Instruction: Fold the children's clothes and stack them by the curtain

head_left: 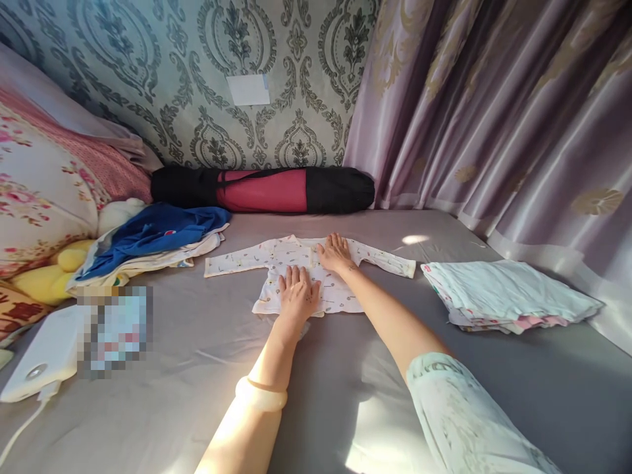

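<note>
A small white long-sleeved baby shirt (340, 299) with a scattered print lies spread on the grey bed sheet (217, 368), both sleeves stretched out sideways. My left hand (298, 293) rests flat on its lower middle, fingers extended, hiding the cloth beneath. Higher up, near the neckline on the right side, my right hand (336, 253) presses flat on the shirt, also with straight fingers. Neither hand grips anything.
Folded clothes (508, 293) are stacked at right. Blue and white clothes (162, 234) lie at left, near a yellow plush toy (54, 273) and a white corded device (47, 349). A black-and-red rolled bag (261, 191) lies along the wall; curtains (444, 112) hang right.
</note>
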{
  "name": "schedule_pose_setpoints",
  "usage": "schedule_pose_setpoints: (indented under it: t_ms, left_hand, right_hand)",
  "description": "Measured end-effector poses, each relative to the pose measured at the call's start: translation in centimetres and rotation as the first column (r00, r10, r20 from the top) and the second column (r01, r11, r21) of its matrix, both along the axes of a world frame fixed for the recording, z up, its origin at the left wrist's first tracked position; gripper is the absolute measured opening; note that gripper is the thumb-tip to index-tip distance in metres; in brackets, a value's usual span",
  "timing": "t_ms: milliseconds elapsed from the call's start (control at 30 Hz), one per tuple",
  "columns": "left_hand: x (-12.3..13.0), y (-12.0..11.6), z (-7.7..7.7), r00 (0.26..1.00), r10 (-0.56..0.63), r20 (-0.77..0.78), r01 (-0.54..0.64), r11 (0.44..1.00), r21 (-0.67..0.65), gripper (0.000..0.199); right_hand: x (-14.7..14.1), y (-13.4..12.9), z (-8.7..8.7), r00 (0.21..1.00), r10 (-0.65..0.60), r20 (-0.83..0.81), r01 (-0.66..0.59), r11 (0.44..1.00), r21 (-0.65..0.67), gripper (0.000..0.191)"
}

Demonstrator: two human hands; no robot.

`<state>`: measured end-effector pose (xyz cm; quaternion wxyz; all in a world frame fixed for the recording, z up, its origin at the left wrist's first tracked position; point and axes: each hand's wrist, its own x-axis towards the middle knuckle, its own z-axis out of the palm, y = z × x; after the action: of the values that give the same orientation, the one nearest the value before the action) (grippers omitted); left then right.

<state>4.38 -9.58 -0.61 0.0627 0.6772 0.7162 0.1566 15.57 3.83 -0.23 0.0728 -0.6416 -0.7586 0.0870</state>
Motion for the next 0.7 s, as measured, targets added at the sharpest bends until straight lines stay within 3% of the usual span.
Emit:
schedule_pose_setpoints:
  t_ms: [200, 367, 567, 700]
  left_hand:
    - [-0.3, 0.1, 0.8, 0.998, -0.002, 0.055, 0.004, 0.999, -0.036, 0.048]
    - [-0.9, 0.3, 1.7, 0.987, 0.000, 0.159, -0.002, 1.000, 0.009, 0.028]
    - [-1.6, 0.6, 2.7, 0.984, 0.021, 0.178, -0.030, 0.998, 0.048, 0.028]
    - [-3.8, 0.5, 4.0, 0.974, 0.195, 0.113, -0.196, 0.981, -0.003, 0.031]
  right_hand:
    - [-0.1, 1.1, -1.4, 1.000, -0.030, 0.003, 0.030, 0.999, 0.038, 0.069]
    - [-0.5, 0.6, -0.1, 0.999, -0.039, -0.004, 0.039, 0.998, -0.055, 0.069]
    - [-4.0, -1.9, 1.0, 0.984, 0.180, 0.001, -0.180, 0.983, -0.029, 0.063]
    - [-5.5, -3.0, 0.2, 0.961, 0.274, -0.024, -0.275, 0.961, -0.016, 0.063]
